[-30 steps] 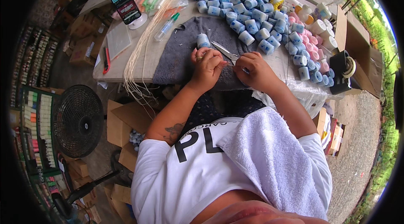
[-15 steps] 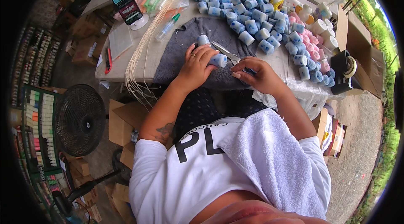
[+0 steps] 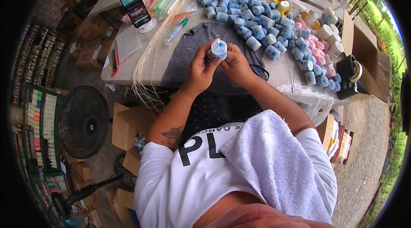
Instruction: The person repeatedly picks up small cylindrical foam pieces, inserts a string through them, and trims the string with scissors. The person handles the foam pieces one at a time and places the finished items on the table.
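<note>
A blue-and-white marbled candle [image 3: 218, 50] is held upright above the grey towel [image 3: 182, 63], with a short pale wick at its top. My left hand [image 3: 201, 66] is closed round its left side, thumb toward the front. My right hand [image 3: 236, 66] grips it from the right, fingers closed against its side. Beside my right wrist, the dark handle loops of the scissors [image 3: 260, 72] show on the towel; the blades are hidden behind the hand.
Many similar blue-and-white candles [image 3: 258, 32] cover the table's far right, beside pink ones [image 3: 315, 51]. A bundle of pale wicks [image 3: 147, 58] hangs over the front edge. To the left are a phone on a stand [image 3: 136, 9], a glue bottle [image 3: 176, 32] and a red cutter [image 3: 115, 62].
My right hand has left the scissors and moved left onto the candle. The candle has turned from lying sideways to upright. The second candle on the towel is no longer visible.
</note>
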Tool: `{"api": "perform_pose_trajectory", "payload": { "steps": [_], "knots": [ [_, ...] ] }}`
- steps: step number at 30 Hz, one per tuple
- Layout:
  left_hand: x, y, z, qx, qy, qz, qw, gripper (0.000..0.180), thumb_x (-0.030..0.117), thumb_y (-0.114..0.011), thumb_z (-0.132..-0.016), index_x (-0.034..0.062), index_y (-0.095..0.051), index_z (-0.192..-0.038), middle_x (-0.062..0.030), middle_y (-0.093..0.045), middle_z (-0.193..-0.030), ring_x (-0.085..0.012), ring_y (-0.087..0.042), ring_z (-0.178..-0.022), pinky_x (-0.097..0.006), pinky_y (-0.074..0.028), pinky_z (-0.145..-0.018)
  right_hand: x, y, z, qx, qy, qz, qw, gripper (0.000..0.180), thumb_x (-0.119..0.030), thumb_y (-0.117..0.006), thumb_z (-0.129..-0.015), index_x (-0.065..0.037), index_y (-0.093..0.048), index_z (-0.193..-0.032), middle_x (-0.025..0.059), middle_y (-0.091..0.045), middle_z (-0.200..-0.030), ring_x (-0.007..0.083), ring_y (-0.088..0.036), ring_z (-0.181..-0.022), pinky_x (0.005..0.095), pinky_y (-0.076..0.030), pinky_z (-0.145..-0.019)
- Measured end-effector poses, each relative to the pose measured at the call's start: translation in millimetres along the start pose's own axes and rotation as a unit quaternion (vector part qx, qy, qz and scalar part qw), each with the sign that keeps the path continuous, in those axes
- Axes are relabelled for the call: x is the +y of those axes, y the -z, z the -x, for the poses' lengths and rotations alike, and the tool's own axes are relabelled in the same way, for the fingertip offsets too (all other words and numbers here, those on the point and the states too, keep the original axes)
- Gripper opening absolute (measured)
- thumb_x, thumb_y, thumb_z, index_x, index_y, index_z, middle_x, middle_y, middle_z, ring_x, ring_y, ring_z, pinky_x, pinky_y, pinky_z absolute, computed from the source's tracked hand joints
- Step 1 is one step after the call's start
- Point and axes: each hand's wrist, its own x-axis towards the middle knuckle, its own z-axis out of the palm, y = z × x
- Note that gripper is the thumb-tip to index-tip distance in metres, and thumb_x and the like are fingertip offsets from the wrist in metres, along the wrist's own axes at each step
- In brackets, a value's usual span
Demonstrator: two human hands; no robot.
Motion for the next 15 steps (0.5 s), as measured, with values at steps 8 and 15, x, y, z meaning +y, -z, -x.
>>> {"api": "perform_pose_trajectory", "payload": {
  "steps": [8,15],
  "knots": [
    [1,-5,3,-0.008,0.039,0.135,0.99,0.042,0.01,-0.053,-0.096,0.0004,-0.037,-0.133,-0.0115,-0.051,-0.125,-0.0171,-0.05,-0.117,-0.032,-0.039,-0.101,2,1,-1,-0.005,0.076,0.203,0.976,0.011,-0.01,-0.063,-0.078,-0.01,-0.065,-0.089,0.0035,-0.06,-0.1,0.025,-0.053,-0.099,0.0406,-0.039,-0.083],
    [-1,-15,3,0.017,0.011,0.119,0.993,0.039,0.011,-0.051,-0.097,0.0006,-0.037,-0.132,-0.0089,-0.049,-0.125,-0.0151,-0.05,-0.114,-0.029,-0.041,-0.098,5,2,0,-0.011,0.113,0.237,0.965,0.011,-0.008,-0.063,-0.072,-0.01,-0.062,-0.082,0.0001,-0.058,-0.091,0.021,-0.052,-0.097,0.0398,-0.036,-0.083]
  ]
}}
